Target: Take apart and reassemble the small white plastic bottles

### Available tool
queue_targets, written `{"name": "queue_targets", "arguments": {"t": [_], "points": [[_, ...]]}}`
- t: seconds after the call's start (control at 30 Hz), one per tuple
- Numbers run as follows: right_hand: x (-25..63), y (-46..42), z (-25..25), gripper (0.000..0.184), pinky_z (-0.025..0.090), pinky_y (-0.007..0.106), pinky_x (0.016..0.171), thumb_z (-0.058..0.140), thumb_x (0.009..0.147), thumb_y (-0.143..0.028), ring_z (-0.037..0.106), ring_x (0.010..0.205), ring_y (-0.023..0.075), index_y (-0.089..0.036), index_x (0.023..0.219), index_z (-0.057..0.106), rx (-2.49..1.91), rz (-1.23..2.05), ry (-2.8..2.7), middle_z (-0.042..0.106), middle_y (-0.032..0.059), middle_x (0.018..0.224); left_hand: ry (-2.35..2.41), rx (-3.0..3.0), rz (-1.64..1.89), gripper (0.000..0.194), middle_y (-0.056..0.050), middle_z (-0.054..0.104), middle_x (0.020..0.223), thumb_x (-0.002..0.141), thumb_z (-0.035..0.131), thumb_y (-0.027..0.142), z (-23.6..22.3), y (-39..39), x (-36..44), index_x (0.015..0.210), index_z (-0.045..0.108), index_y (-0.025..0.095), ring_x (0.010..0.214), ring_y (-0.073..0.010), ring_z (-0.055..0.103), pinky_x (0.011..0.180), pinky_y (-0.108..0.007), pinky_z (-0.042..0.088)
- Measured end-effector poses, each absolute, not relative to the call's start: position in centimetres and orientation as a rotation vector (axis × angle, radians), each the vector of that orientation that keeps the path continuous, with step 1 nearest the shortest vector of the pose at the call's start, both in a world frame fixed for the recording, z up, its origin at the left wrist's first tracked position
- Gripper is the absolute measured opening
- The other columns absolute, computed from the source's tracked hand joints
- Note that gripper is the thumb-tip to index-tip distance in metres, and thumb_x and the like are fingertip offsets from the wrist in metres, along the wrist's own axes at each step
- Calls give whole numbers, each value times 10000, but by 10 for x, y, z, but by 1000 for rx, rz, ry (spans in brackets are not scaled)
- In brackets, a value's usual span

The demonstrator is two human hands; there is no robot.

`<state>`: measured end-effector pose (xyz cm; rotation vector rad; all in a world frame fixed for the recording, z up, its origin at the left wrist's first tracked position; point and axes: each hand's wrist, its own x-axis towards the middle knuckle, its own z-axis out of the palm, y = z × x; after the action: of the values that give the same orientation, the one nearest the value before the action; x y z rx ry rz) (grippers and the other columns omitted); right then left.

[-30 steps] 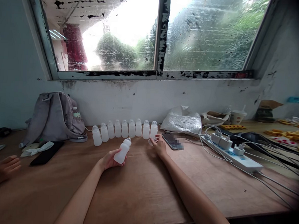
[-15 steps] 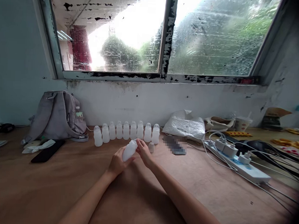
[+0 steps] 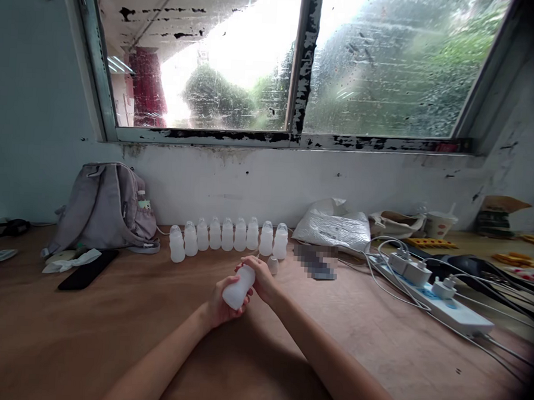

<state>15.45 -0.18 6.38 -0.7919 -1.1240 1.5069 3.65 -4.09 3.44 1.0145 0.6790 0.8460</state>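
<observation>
My left hand is wrapped round the body of a frosted white baby bottle, tilted with its base towards me. Closed over the bottle's top end is my right hand, its fingers hiding the nipple and collar. Just beyond my right hand a small translucent cap stands on the table. Behind it runs a row of several similar bottles, upright, with clear domed caps on.
A grey backpack and a black phone with a white tissue lie left. To the right are a partly blurred phone, a silver bag and a white power strip with chargers and cables. Wall and window stand behind.
My right hand has let go of the small cap by the row and moved left onto the bottle's top. The bottle has tipped over further. Another person's hand at the left has gone from view.
</observation>
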Motion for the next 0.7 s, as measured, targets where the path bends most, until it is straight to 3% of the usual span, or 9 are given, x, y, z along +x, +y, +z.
{"name": "queue_targets", "arguments": {"t": [0.1,0.2,0.33,0.43,0.57,0.7], "points": [[165,-5,77,254,437,216,545,599,679,-365,579,759,154,-178,846,554,-540,1730,-1304,621,53,877,398,805,812,480,-11,479,577,716,393,530,42,-47,34,818,542,85,387,-62,407,349,-181,202],[177,2,72,377,451,225,566,604,677,-418,578,727,140,-182,966,550,-592,1736,-1433,609,57,876,282,790,869,488,4,458,569,715,389,540,47,-48,25,845,537,94,380,-53,376,345,-180,201],[186,17,55,349,416,194,453,650,646,-401,546,584,99,-169,894,573,-902,1495,-1444,588,45,801,401,940,923,516,-16,497,578,732,371,538,47,-39,7,912,542,85,379,-67,401,351,-197,223],[186,20,54,340,354,181,385,563,700,-478,475,478,64,-180,864,574,-813,1477,-1356,552,13,722,580,1015,851,559,-46,538,609,755,349,551,42,-31,-1,950,552,68,392,-85,453,357,-204,238],[184,19,59,306,287,179,365,604,664,-458,367,403,44,-163,737,576,-757,1425,-1317,450,-42,525,696,1065,736,621,-59,556,614,754,332,593,37,-27,-3,979,561,61,403,-104,479,368,-214,281],[186,22,56,266,327,195,413,660,618,-386,412,451,55,-139,702,608,-769,1447,-1297,504,-19,558,737,1155,678,616,-71,572,663,749,349,593,35,-27,-4,999,556,69,436,-103,480,397,-214,313]]}}
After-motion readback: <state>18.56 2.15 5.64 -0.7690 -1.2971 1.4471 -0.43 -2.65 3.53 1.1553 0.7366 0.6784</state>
